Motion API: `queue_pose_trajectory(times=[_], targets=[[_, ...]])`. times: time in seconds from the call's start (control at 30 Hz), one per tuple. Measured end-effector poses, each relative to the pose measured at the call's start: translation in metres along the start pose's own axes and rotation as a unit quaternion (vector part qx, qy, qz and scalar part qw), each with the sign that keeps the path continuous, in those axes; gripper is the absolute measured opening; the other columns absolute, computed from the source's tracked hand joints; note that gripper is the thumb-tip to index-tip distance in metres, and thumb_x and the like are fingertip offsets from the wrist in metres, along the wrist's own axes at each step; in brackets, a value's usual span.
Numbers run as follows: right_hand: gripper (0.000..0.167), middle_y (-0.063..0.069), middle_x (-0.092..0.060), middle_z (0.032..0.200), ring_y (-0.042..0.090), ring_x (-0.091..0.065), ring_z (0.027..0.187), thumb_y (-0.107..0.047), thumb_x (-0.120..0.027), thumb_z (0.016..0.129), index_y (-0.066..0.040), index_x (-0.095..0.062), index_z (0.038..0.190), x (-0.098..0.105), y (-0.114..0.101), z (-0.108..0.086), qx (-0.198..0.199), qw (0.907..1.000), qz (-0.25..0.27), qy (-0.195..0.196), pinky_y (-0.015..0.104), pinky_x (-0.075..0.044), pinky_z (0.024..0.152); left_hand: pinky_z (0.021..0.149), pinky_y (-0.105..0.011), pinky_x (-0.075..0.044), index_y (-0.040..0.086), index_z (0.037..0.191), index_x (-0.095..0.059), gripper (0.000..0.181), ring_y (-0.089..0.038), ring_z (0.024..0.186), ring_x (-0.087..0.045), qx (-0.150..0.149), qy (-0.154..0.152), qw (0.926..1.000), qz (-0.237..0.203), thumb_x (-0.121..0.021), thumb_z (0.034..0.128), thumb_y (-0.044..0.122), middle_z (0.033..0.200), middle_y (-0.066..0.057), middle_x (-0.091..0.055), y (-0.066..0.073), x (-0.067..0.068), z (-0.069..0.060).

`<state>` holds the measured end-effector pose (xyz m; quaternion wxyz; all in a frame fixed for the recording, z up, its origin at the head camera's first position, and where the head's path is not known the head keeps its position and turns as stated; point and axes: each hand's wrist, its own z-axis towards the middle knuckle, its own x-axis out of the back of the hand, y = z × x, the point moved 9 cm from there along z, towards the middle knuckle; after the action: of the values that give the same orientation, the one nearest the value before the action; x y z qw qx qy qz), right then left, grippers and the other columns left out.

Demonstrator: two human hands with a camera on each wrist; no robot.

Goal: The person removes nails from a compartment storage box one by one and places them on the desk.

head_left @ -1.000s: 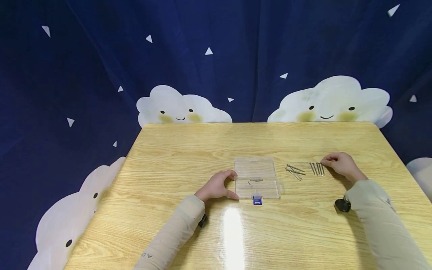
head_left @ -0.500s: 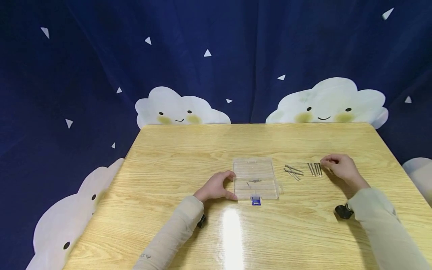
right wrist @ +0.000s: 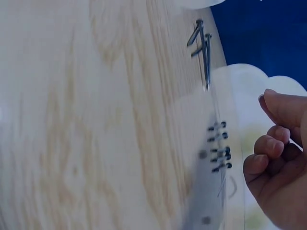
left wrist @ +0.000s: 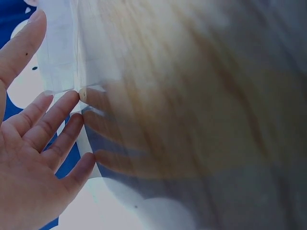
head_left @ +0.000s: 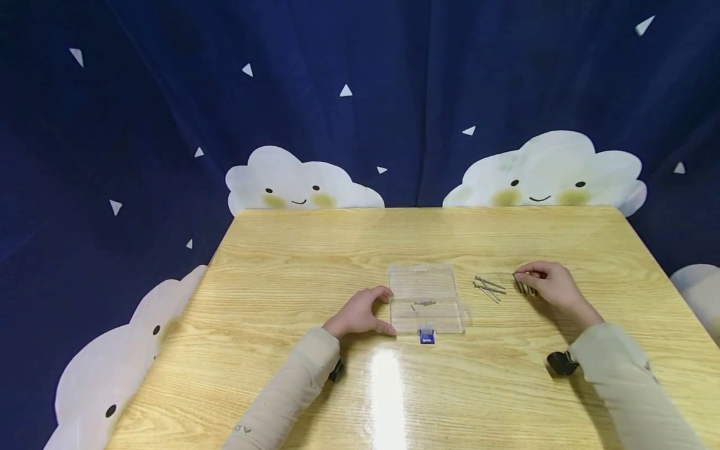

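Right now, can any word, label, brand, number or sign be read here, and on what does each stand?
No text can be read.
Left sleeve: small dark marks, perhaps letters, too small to read.
Right sleeve: a dark mark, too blurred to read.
Blue latch of the clear box: a pale patch, too small to tell if printed.

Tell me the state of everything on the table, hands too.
Clear box: open, lid laid back
Small pieces: lying in box
Blue tab: sticking out in front
Loose nails: crossing one another
Nail row: laid side by side
Left hand: fingertips touching box edge
Right hand: fingers curled, grip unclear
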<state>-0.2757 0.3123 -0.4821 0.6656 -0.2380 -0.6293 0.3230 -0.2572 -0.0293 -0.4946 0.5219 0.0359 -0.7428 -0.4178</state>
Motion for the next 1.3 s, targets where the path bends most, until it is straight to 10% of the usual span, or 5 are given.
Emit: queue_pose_trajectory(times=[0.73,1.3], targets=[[0.021,0.004,-0.047,0.068,0.011,-0.036,0.057,-0.013,-0.069,0.081,0.001,-0.068,0.097,-0.044,-0.046,0.005,0.058,0.9961,0.064,-0.018,0.024,-0.033,0.050,0.099,-0.036,-0.032,0.009,0.120,-0.051,0.068,-0.022,0.110,-0.050,0.005,0.001,1.0000,-0.006,-0.083,0.0634,0.029,0.112,-0.005,-0.061,-0.002,-0.001,0.000],[0.021,-0.006,-0.043,0.064,0.006,-0.033,0.054,0.002,-0.070,0.076,0.002,-0.067,0.096,-0.082,-0.099,0.013,0.200,0.9717,0.065,-0.107,0.024,-0.032,0.048,0.099,-0.034,-0.033,0.009,0.120,-0.051,0.067,-0.021,0.109,-0.050,0.005,-0.005,0.9999,-0.010,-0.083,0.0642,0.027,0.111,-0.005,-0.061,0.000,0.000,-0.001]])
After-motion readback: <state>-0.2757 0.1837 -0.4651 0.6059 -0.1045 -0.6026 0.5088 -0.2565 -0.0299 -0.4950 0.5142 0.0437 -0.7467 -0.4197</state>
